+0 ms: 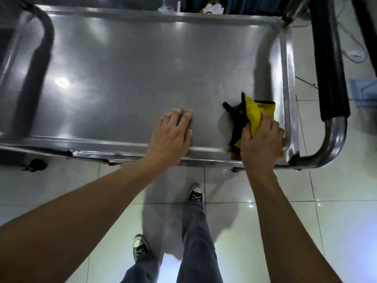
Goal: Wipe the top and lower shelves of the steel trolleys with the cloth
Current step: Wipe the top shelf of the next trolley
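At the far left, a steel tube handle (43, 37) bends over the end of the steel trolley (132, 149), and the top shelf (126, 64) lies between the raised rims, bright with reflections of the lamps. Toward the middle, the left hand (172, 135) lies flat on the shelf just inside the near rim, fingers straight and a little spread, holding nothing; it seems to steady the trolley. Further right, the right hand (262, 139) presses the yellow cloth (255, 113) with its black border onto the shelf at the near right corner, its fingers curled over the bunched fabric, close to the right rim. Beyond that rim, the padded black handle (328, 64) of the trolley stands over the tiled floor (255, 221). I judge that the step in hand is the wiping of the top shelf, with the stroke now at its right end. The next move probably calls for drawing the cloth leftward across the shelf with even pressure, and the left hand must give way. The lower shelf is hidden under the top one, so whether it has been wiped I cannot tell.
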Demonstrator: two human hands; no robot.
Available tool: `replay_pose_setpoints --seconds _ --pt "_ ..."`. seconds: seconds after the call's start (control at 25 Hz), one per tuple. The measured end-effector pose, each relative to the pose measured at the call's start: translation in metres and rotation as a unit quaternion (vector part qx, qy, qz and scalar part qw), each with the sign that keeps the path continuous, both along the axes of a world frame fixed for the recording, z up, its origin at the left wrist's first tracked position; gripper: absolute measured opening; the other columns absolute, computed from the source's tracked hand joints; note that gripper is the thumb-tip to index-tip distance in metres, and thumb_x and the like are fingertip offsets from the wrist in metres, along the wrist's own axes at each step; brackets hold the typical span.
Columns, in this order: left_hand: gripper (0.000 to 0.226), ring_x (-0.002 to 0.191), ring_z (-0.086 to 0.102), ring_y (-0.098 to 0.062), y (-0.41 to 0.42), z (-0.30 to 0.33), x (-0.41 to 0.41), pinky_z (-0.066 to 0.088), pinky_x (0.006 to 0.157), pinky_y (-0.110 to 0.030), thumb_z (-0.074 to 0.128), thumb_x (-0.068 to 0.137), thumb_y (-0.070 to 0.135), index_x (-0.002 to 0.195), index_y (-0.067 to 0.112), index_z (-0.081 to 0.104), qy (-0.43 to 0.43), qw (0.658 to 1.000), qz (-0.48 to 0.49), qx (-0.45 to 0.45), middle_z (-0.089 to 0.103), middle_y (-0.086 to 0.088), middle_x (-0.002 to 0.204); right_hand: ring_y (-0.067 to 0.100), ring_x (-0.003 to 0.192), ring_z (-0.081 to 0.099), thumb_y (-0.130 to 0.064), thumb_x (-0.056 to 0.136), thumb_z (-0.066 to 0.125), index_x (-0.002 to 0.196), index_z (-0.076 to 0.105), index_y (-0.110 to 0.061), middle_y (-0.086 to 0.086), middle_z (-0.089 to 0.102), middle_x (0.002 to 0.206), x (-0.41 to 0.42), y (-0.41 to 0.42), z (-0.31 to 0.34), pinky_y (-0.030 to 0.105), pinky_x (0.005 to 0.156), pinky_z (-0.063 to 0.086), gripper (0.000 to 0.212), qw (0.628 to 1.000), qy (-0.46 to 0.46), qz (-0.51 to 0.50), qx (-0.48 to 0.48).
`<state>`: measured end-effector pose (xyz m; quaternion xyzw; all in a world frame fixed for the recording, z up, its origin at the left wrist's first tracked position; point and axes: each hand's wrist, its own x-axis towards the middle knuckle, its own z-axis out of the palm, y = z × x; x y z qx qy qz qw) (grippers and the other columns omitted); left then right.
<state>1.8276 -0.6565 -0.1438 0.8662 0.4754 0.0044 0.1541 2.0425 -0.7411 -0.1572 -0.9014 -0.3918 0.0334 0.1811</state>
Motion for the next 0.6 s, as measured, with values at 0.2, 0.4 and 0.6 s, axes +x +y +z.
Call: replay_pose_setpoints --seconds 0.2,0.4,0.6 --pt "0.048 0.147 0.030 -0.028 -0.062 0.001 -0.082 0.020 0.124 -0.044 0.035 0.105 0.034 0.149 0.018 0.040 -0.018 1.000 -0.007 0.010 0.034 -0.011 0.158 0.039 0.115 0.052 -0.033 0.096 0.053 0.139 0.049 -0.009 0.019 0.057 0.128 -0.074 -0.029 0.015 0.050 0.099 0.040 0.050 0.998 0.035 0.039 0.038" --pt "0.049 0.148 0.030 -0.027 -0.121 -0.014 -0.178 0.020 0.124 -0.042 0.038 0.103 0.030 0.150 0.017 0.042 -0.016 1.000 -0.002 0.003 0.036 -0.012 0.159 0.038 0.114 0.052 -0.029 0.096 0.053 0.135 0.052 -0.008 0.019 0.059 0.123 -0.163 -0.082 0.013 0.052 0.100 0.041 0.045 0.991 0.080 0.024 0.103" --pt "0.049 0.145 0.034 -0.026 -0.158 -0.054 -0.255 0.024 0.121 -0.041 0.036 0.101 0.031 0.147 0.018 0.044 0.010 1.000 0.006 -0.011 0.039 -0.011 0.156 0.030 0.116 0.052 -0.028 0.096 0.055 0.135 0.053 -0.014 0.010 0.060 0.125 -0.241 -0.127 -0.027 0.051 0.101 0.041 0.042 0.984 0.126 0.037 0.124"
